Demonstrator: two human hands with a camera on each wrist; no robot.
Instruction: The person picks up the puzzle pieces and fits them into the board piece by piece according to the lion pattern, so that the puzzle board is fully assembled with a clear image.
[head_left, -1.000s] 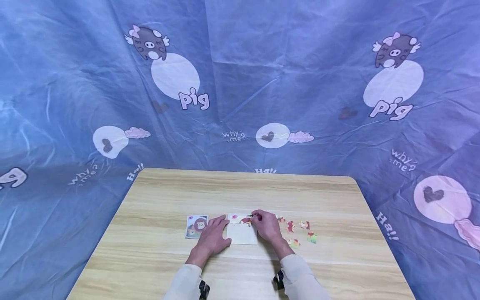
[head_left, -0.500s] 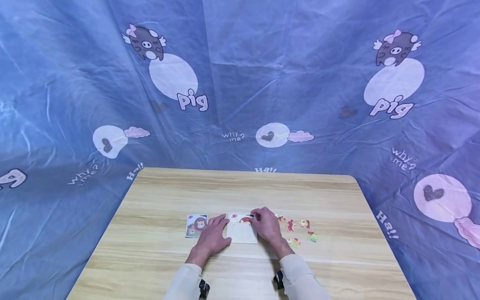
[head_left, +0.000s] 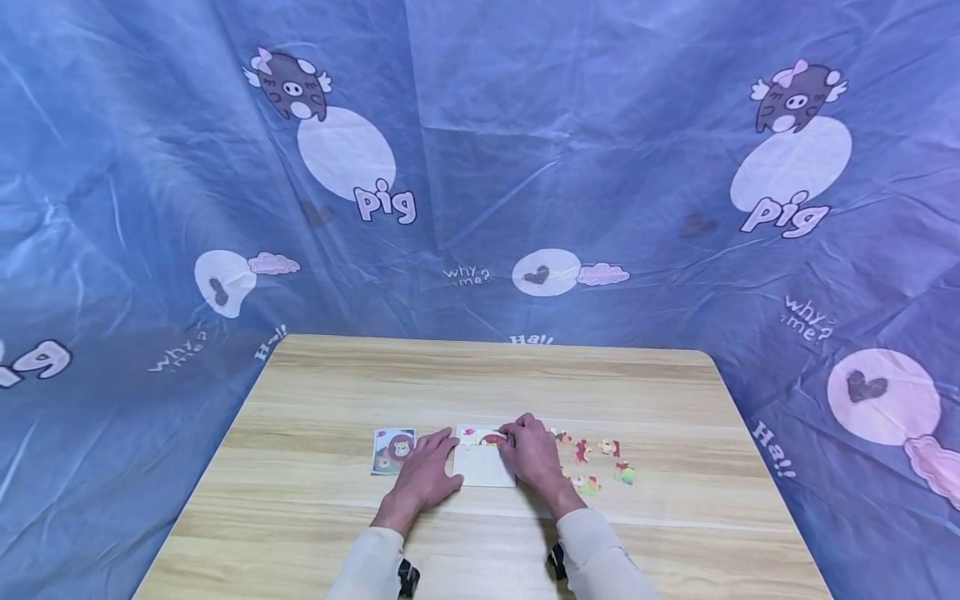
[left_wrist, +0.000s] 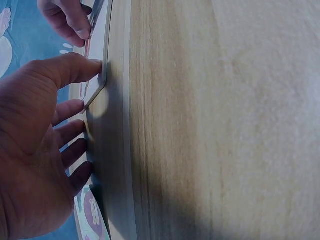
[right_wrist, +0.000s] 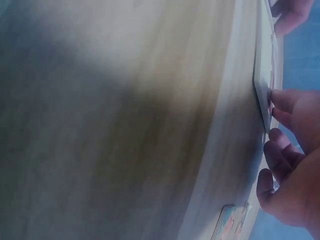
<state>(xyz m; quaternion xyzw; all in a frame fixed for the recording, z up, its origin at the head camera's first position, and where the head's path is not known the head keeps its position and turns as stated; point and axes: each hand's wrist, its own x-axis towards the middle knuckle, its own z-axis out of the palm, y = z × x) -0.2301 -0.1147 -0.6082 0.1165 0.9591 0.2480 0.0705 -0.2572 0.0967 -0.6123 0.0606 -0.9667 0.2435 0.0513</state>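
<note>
A pale rectangular puzzle board (head_left: pixel 483 468) lies between the hands, with several fitted pieces (head_left: pixel 489 437) along its far side. My left hand (head_left: pixel 424 473) rests at the board's left side with loosely extended fingers; in the left wrist view its thumb (left_wrist: pixel 75 69) touches the board near the corner. At the far right corner, my right hand (head_left: pixel 534 454) pinches a puzzle piece against the board, and its fingers hide most of that piece. The right wrist view shows the thumb and index finger (right_wrist: pixel 286 100) at the board's edge.
A picture card (head_left: pixel 387 458) with a lion lies left of the board. Several loose puzzle pieces (head_left: pixel 582 452) are scattered right of the right hand. A blue printed cloth (head_left: pixel 480 167) hangs behind and beside the wooden table (head_left: pixel 480 383).
The right fingers have shifted slightly left and lower over the far right corner, covering more of the dark piece seen before. The left hand and the board have stayed in place.
</note>
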